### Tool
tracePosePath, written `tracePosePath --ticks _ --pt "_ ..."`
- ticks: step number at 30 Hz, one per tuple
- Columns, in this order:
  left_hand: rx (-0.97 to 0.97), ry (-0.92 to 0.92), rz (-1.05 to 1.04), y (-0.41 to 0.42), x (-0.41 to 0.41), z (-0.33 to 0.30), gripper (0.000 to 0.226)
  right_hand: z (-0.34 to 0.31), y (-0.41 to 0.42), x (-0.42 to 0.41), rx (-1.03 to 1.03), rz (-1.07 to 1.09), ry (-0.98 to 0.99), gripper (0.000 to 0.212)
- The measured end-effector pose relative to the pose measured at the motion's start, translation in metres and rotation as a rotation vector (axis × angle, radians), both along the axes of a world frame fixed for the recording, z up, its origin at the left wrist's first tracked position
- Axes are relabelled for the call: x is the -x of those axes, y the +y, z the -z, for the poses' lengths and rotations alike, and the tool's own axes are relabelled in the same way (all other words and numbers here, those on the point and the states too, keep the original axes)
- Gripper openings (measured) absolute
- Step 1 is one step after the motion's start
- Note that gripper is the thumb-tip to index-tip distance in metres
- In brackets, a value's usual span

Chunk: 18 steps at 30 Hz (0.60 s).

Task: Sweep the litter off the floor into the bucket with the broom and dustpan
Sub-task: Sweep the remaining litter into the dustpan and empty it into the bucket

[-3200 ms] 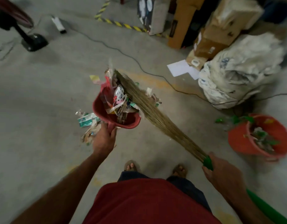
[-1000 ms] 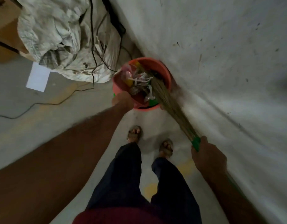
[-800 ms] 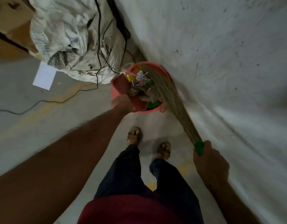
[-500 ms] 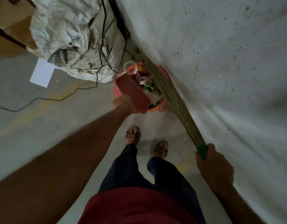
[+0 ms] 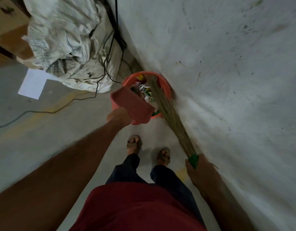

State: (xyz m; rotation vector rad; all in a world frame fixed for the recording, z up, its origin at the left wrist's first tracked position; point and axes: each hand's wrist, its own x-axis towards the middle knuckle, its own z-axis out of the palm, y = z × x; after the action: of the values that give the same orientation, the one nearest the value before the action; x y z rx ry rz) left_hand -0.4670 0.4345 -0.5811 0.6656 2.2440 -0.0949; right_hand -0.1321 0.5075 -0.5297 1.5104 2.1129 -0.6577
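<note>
— What do I have in front of me, biggest things first?

— From my seat I see the pale stained wall [image 5: 227,64] filling the right side, the grey concrete floor [image 5: 43,139] on the left, and a crumpled white sack [image 5: 68,47] with black cables over it, cardboard boxes [image 5: 8,39] behind. Against the wall stands the round orange plastic bucket [image 5: 165,87].

— And the tools?

— My left hand [image 5: 118,118] grips the handle of the red plastic dustpan [image 5: 132,105], which is tipped up steeply over the near rim of the bucket, its back toward me. My right hand [image 5: 196,170] is closed round the green collar of the long straw broom [image 5: 169,114]; the bristle end reaches into the bucket, on top of the load.

— Where is the litter?

— Mixed paper and plastic scraps [image 5: 146,92] lie inside the bucket. I cannot see the pan's inside, so I cannot tell whether it is empty.

— How far along, then?

— I judge this load is as good as dumped. A white paper sheet [image 5: 33,84] lies on the floor beside the sack, so more sweeping may remain.
</note>
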Motion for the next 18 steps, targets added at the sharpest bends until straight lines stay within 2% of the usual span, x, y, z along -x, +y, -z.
tracePosePath --ticks 3,7,15,18 --pt "-0.036 -0.044 -0.012 -0.025 -0.001 0.001 0.042 0.000 -0.013 -0.006 0.040 0.063 0.025 0.041" --pt "-0.046 0.013 -0.073 -0.065 0.001 -0.001 0.039 -0.003 -0.019 -0.007 0.053 0.015 0.010 0.041" --pt "-0.152 0.104 -0.280 -0.148 -0.014 -0.034 0.035 -0.009 -0.003 0.008 0.131 -0.251 0.109 0.036" --pt "-0.145 0.181 -0.424 -0.179 -0.029 -0.049 0.033 -0.010 0.002 0.024 0.153 -0.361 0.170 0.034"
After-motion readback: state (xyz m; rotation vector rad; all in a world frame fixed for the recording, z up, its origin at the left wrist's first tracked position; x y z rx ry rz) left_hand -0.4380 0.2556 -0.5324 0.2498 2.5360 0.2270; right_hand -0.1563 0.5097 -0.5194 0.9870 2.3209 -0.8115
